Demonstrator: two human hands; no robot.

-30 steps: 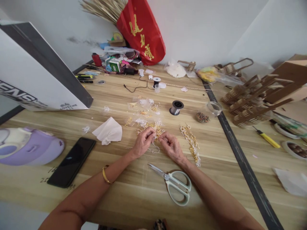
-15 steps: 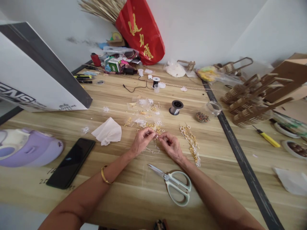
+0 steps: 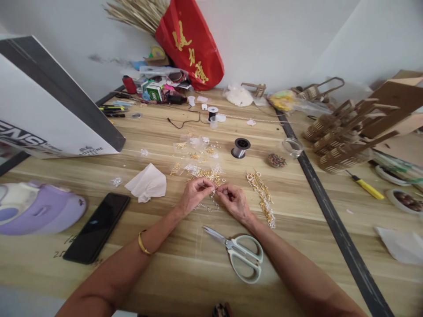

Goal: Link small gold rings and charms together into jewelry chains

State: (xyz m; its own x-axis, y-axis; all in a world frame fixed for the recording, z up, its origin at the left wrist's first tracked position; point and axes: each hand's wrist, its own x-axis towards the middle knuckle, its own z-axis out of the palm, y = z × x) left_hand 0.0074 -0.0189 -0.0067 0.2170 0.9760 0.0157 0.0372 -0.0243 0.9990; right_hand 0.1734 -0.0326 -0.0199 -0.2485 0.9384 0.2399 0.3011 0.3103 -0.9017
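Note:
My left hand (image 3: 194, 194) and my right hand (image 3: 235, 201) meet fingertip to fingertip over the wooden table, each closed in a pinch. A thin silver chain (image 3: 214, 205) hangs from between the fingertips, its lower part lying on the table. Any smaller part in the pinch is too tiny to make out. Just beyond the fingers lies a pile of gold and silver jewellery findings (image 3: 206, 174). To the right of my right hand, gold and silver chains (image 3: 264, 200) lie bunched together. Scissors with pale green handles (image 3: 236, 253) rest between my forearms.
A wire spool (image 3: 240, 148) and a jar of beads (image 3: 276, 160) stand behind the hands. On the left are a tissue (image 3: 147, 182), a phone (image 3: 97, 228), a purple case (image 3: 42, 209) and a large box (image 3: 59, 105). Small woven baskets (image 3: 340, 136) stand at right.
The fingertips have shifted slightly against each other, and more of the silver chain shows below them. The whole view has moved a little. Other things lie as before.

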